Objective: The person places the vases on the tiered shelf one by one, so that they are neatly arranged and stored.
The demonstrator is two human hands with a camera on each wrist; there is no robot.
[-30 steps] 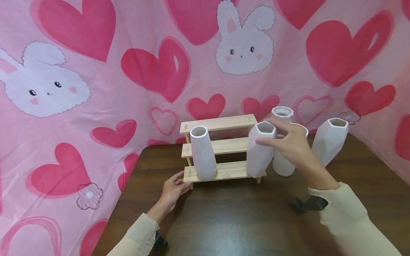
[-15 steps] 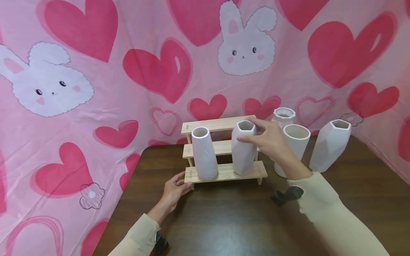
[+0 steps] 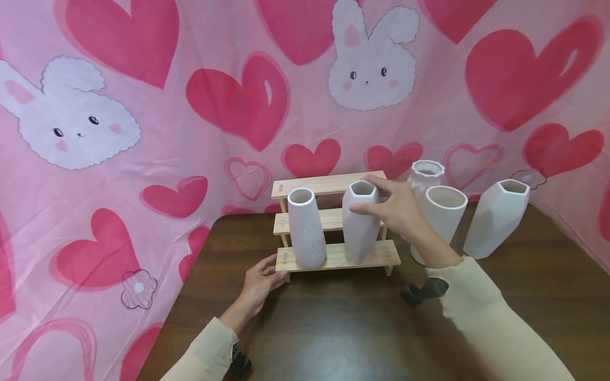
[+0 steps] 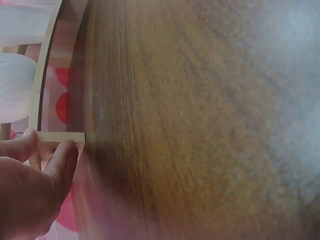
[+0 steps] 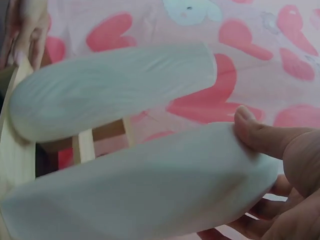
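A three-tier wooden stand (image 3: 333,259) is on the table, and two white vases are on its lowest step. My right hand (image 3: 397,206) grips the upper part of the faceted vase (image 3: 359,227), thumb on one side and fingers on the other, as the right wrist view shows. Its base meets the lowest step. To its left, a round textured vase (image 3: 307,230) stands upright, apart from it. At the stand's left end, my left hand (image 3: 259,280) holds the lowest step; in the left wrist view the thumb and fingers pinch the step's corner and leg (image 4: 60,137).
Right of the stand are a scalloped-rim vase (image 3: 426,177), a wide-mouthed cylindrical vase (image 3: 445,214) and another faceted vase (image 3: 498,219). A pink heart-and-rabbit cloth (image 3: 229,32) hangs behind the dark wooden table (image 3: 324,328).
My right hand has moved left with the faceted vase, from the right end of the lowest step to nearer the textured vase. The left hand has stayed at the stand's corner.
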